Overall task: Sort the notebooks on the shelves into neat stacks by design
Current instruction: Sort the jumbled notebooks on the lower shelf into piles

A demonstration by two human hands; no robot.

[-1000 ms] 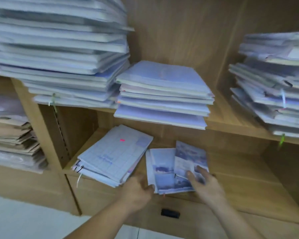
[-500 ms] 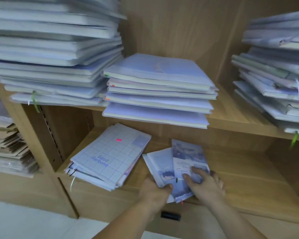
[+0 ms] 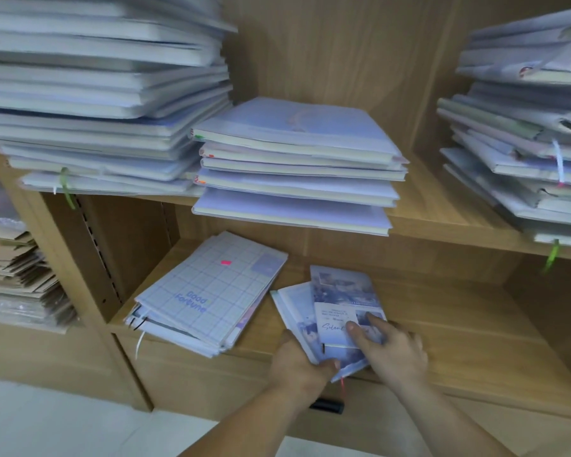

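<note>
Notebooks (image 3: 340, 311), small, photo covers, two or three, fanned on lower shelf (image 3: 475, 331); top one lies under right hand (image 3: 393, 354), whose fingers rest flat and fairly straight on its cover; left hand (image 3: 297, 364) grips the near corners, thumb curled over the edge. Change: a second ago the left hand was short of them and the fan lay wider; now the overlap is closer, near corners past the shelf lip. Judged: set being squared into one stack. Grid stack (image 3: 208, 291) lies left of the left fingers, apart, untouched.
</note>
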